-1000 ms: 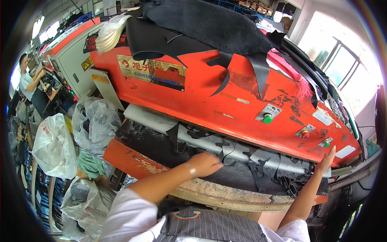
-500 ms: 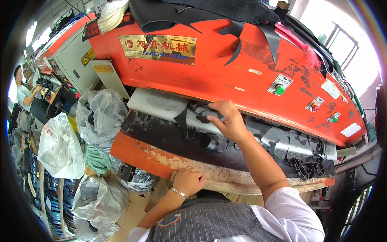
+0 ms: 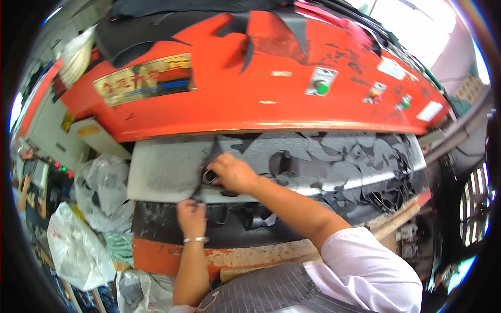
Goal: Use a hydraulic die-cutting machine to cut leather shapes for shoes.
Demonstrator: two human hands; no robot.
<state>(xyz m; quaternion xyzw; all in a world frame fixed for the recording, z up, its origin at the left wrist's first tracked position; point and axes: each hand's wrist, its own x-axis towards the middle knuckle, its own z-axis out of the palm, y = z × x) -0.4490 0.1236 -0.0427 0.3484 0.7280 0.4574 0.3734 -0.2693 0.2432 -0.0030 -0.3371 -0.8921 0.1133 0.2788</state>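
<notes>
My right hand (image 3: 233,173) is over the pale cutting board (image 3: 164,164), its fingers closed on a small metal-edged cutting die (image 3: 209,177). My left hand (image 3: 191,220) is at the board's front edge, its fingertips pinched on a strip of black sheet material (image 3: 197,195) that runs up beside the die. Motion blurs both hands a little. Curled black offcuts (image 3: 297,166) with cut-out shapes lie across the board to the right of my right hand. Another curled black scrap (image 3: 255,216) hangs over the front edge.
Behind the board stands a red press (image 3: 235,99) with a green button (image 3: 322,87) and black sheets (image 3: 141,39) draped on top. A dark ledge (image 3: 162,221) runs along the front. White plastic bags (image 3: 78,250) stand at the left. Tangled scraps (image 3: 389,201) hang at the right.
My left hand has risen from the red front edge to the board and the black strip. My right hand now grips the die nearer me. More of the board shows; the view has shifted.
</notes>
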